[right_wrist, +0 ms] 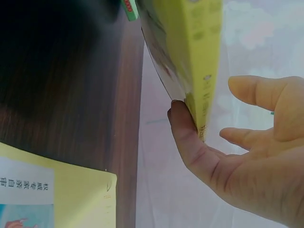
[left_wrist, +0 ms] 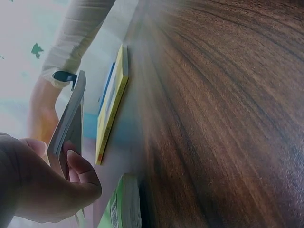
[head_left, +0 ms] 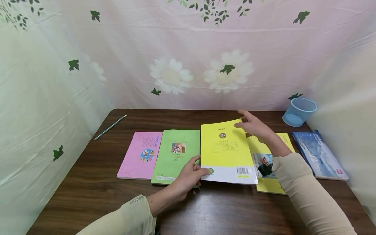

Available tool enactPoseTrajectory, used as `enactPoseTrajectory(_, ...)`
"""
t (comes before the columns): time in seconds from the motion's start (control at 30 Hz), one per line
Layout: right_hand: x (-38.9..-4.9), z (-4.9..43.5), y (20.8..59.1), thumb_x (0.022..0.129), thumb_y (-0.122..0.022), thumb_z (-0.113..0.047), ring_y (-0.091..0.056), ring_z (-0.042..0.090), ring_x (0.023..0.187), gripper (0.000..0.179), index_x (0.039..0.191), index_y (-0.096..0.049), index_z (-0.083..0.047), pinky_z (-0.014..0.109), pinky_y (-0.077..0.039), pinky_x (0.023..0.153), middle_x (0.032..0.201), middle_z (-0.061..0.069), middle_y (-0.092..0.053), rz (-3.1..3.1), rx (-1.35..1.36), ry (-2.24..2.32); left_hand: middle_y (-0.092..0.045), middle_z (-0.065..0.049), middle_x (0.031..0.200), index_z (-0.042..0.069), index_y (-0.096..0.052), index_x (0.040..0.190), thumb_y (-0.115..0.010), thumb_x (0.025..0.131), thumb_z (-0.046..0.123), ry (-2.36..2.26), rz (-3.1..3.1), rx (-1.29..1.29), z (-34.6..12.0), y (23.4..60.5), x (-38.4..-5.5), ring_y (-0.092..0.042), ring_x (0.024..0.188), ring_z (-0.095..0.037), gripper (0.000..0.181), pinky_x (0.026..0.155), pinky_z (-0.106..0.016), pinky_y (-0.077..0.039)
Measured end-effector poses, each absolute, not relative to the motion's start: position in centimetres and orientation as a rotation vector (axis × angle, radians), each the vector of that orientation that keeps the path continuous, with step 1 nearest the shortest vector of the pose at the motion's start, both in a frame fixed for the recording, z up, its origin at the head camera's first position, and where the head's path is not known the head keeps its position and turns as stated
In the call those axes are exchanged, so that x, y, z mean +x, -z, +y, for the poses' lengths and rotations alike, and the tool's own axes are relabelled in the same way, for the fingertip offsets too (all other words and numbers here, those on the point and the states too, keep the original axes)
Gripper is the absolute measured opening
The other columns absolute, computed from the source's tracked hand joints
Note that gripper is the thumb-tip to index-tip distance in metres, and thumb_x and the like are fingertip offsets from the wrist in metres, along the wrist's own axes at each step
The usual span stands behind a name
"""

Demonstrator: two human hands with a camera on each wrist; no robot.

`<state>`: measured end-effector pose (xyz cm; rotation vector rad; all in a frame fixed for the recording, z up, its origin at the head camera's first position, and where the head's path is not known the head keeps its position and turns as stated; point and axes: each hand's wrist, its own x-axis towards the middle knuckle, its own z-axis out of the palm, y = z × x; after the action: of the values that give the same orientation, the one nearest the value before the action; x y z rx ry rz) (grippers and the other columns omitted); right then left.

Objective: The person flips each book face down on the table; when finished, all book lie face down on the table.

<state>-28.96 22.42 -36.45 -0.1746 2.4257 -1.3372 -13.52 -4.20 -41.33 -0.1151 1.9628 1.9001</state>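
A yellow book [head_left: 224, 143] with a white lower band and a barcode is raised off the table, tilted. My left hand [head_left: 188, 176] pinches its lower left corner, thumb on the cover and fingers beneath; the left wrist view shows this hand [left_wrist: 52, 185] from the side. At the book's upper right corner is my right hand [head_left: 258, 129], fingers spread. In the right wrist view, one finger of this hand [right_wrist: 256, 142] touches the book's underside by the spine, while the others stand apart from it. A green book [head_left: 179, 156] lies beside my left hand.
A pink book [head_left: 141, 153] lies at the left, with a pencil [head_left: 110, 127] behind it. To the right lie another yellow book [head_left: 276, 182], partly covered by my right arm, and a blue book [head_left: 318, 155]. A blue mesh cup [head_left: 298, 112] tilts at the back right.
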Motion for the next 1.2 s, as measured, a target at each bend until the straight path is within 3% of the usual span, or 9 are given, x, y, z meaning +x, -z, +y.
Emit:
enactPoseTrajectory(0.3, -29.3, 22.7, 37.5, 0.103, -0.054, -0.029, -0.04, 0.045, 0.135, 0.08, 0.162, -0.002, -0.015, 0.057, -0.048, 0.098, 0.162, 0.03, -0.014, 2.442, -0.142, 1.281, -0.07, -0.009, 0.101, 0.006, -0.023, 0.157, -0.07, 0.089, 0.019, -1.883, 1.992, -0.124, -4.6, 41.3, -13.3, -0.047, 0.064, -0.015, 0.085, 0.062, -0.026, -0.046)
enactPoseTrajectory(0.47, -29.4, 22.8, 38.2, 0.102, -0.054, -0.028, -0.038, 0.047, 0.136, 0.08, 0.162, -0.002, -0.013, 0.06, -0.047, 0.1, 0.162, 0.031, -0.013, 2.44, -0.142, 1.282, -0.069, -0.007, 0.097, 0.006, -0.023, 0.157, -0.069, 0.089, 0.018, -1.884, 1.986, -0.122, -4.6, 41.4, -13.3, -0.048, 0.066, -0.015, 0.083, 0.063, -0.026, -0.046)
enactPoseTrajectory(0.87, -29.7, 22.8, 39.3, 0.102, -0.054, -0.028, -0.038, 0.044, 0.137, 0.079, 0.162, -0.004, -0.012, 0.055, -0.051, 0.094, 0.162, 0.032, -0.013, 2.445, -0.131, 1.253, -0.068, -0.009, 0.1, 0.006, -0.022, 0.157, -0.067, 0.09, 0.016, -1.877, 1.992, -0.125, -4.3, 41.6, -13.0, -0.051, 0.07, -0.017, 0.081, 0.062, -0.027, -0.046)
enactPoseTrajectory(1.07, -30.0, 22.9, 39.7, 0.103, -0.053, -0.028, -0.034, 0.046, 0.141, 0.079, 0.162, -0.003, -0.011, 0.058, -0.05, 0.097, 0.163, 0.031, -0.01, 2.437, -0.116, 1.248, -0.068, -0.009, 0.101, 0.007, -0.023, 0.157, -0.067, 0.09, 0.017, -1.869, 1.982, -0.129, -4.4, 41.7, -13.0, -0.053, 0.071, -0.019, 0.081, 0.063, -0.026, -0.046)
enactPoseTrajectory(1.2, -30.1, 22.9, 40.1, 0.102, -0.053, -0.029, -0.039, 0.045, 0.139, 0.08, 0.162, -0.004, -0.011, 0.056, -0.051, 0.098, 0.163, 0.03, -0.012, 2.441, -0.081, 1.233, -0.069, -0.01, 0.106, 0.008, -0.023, 0.157, -0.066, 0.09, 0.017, -1.864, 1.968, -0.139, -4.5, 41.8, -13.0, -0.053, 0.07, -0.019, 0.08, 0.062, -0.026, -0.046)
